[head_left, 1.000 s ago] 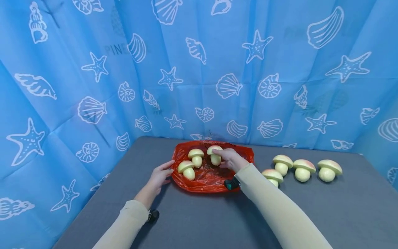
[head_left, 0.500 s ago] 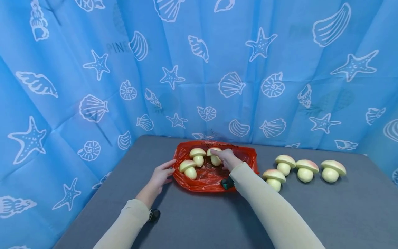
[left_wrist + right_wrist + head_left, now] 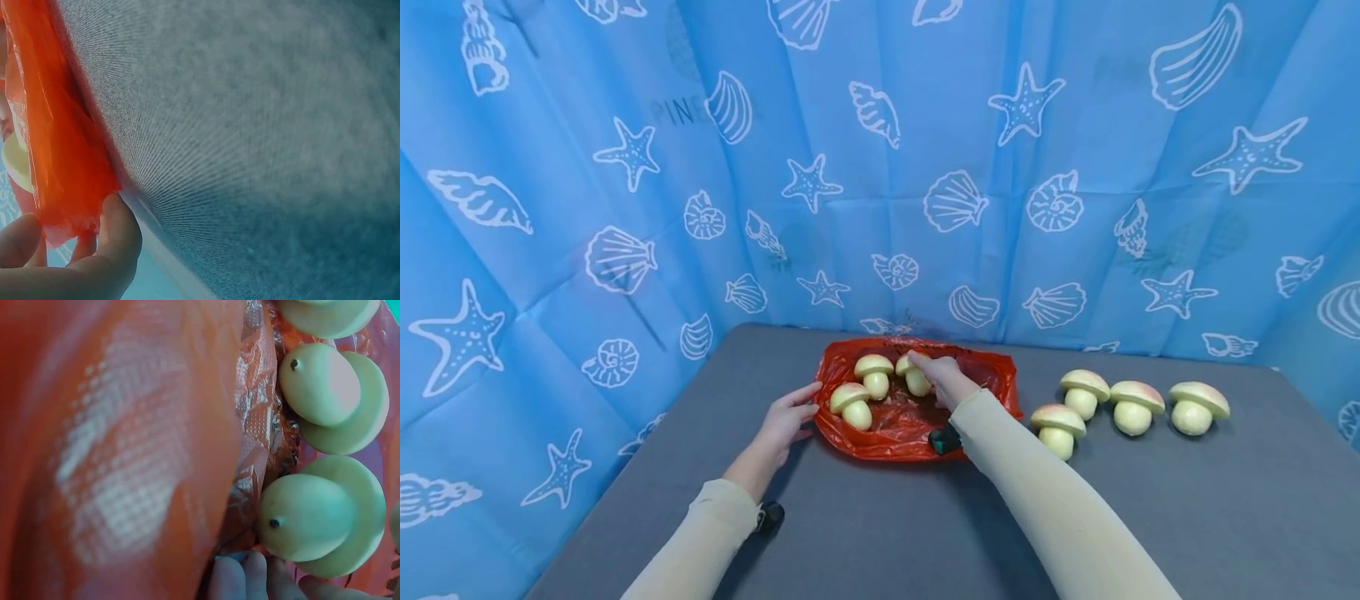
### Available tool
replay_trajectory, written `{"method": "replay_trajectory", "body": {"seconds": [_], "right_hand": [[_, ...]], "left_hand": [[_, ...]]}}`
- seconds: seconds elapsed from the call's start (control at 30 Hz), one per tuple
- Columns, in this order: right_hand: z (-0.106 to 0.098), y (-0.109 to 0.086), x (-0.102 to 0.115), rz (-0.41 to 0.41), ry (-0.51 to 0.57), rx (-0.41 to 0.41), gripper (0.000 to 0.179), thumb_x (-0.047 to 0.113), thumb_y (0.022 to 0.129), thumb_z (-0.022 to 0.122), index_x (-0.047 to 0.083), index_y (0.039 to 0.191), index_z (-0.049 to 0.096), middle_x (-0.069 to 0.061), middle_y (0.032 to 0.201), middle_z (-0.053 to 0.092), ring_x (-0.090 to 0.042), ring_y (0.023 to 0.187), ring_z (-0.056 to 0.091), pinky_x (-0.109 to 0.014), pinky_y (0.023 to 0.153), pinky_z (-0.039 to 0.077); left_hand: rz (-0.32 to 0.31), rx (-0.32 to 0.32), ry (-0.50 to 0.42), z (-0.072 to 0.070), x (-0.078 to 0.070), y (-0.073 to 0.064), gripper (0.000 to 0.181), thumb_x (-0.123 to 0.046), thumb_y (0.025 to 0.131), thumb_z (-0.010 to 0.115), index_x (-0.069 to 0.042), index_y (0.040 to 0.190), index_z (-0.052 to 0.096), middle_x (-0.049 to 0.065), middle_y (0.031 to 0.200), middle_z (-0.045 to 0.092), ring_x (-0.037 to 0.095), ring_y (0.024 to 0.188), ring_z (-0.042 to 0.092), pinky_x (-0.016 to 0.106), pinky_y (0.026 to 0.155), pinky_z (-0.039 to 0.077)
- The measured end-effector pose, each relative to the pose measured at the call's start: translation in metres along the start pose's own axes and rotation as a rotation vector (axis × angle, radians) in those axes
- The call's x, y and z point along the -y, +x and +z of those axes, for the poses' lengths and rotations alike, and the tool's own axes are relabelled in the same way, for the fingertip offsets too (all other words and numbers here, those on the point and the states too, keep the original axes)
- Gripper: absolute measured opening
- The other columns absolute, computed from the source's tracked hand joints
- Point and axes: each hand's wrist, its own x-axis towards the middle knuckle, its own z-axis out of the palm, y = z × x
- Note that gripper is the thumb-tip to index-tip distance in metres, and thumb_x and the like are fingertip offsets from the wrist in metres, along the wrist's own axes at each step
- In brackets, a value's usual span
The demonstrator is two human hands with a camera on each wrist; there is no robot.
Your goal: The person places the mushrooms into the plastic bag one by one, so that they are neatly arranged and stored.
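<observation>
In the head view, a red plastic bag (image 3: pixel 887 446) lies spread on the table with its mouth wide. Three pale toy mushrooms with cream caps are inside it: a front one (image 3: pixel 850 406), a middle one (image 3: pixel 875 377) and a rear one (image 3: pixel 916 377). My right hand (image 3: pixel 947 379) grips the rear mushroom by its cap. In the right wrist view its fingers lie beside that mushroom (image 3: pixel 312 515), under a second mushroom (image 3: pixel 325 387). My left hand (image 3: pixel 782 421) touches the bag's left edge with extended fingers; the left wrist view shows the fingertips against the red plastic (image 3: pixel 65 137).
Several more toy mushrooms stand right of the bag, among them a nearest one (image 3: pixel 1057 429) and a far right one (image 3: pixel 1198 408). The table (image 3: pixel 865 533) has a dark grey cover. A blue curtain (image 3: pixel 850 233) with white seashells hangs behind and to the left.
My right hand has lowered slightly and shifted a little left with the rear mushroom. My left hand stays at the bag's edge.
</observation>
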Motion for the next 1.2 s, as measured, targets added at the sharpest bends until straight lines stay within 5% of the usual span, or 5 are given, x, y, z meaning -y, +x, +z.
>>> {"method": "replay_trajectory", "body": {"seconds": [0.53,0.77,1.2], "right_hand": [[-0.021,-0.018,-0.003,-0.007,0.031,0.020,0.075,0.031,0.097,0.059,-0.002,0.152,0.019,-0.023,0.145,0.035,-0.039,0.122,0.042,-0.053,0.103,0.040],[-0.031,-0.030,0.001,0.000,0.049,0.059,0.069,0.029,0.098,0.059,-0.001,0.151,0.026,-0.024,0.151,0.030,-0.042,0.131,0.038,-0.054,0.104,0.037],[-0.062,-0.070,-0.002,-0.083,0.064,0.127,0.067,0.023,0.101,0.052,-0.003,0.152,0.018,-0.030,0.152,0.025,-0.045,0.134,0.034,-0.056,0.105,0.035]], "left_hand": [[-0.012,0.018,0.003,0.002,-0.003,-0.001,0.045,-0.007,0.100,0.047,-0.012,0.144,0.048,0.018,0.153,0.034,0.037,0.129,0.044,0.054,0.101,0.039],[0.005,0.021,0.005,0.002,-0.001,0.000,0.045,-0.006,0.100,0.047,-0.012,0.145,0.048,0.018,0.152,0.036,0.036,0.128,0.045,0.053,0.100,0.040],[-0.001,0.010,0.010,0.000,0.000,-0.003,0.045,-0.006,0.100,0.047,-0.011,0.145,0.048,0.018,0.152,0.034,0.035,0.125,0.047,0.052,0.100,0.041]]}}
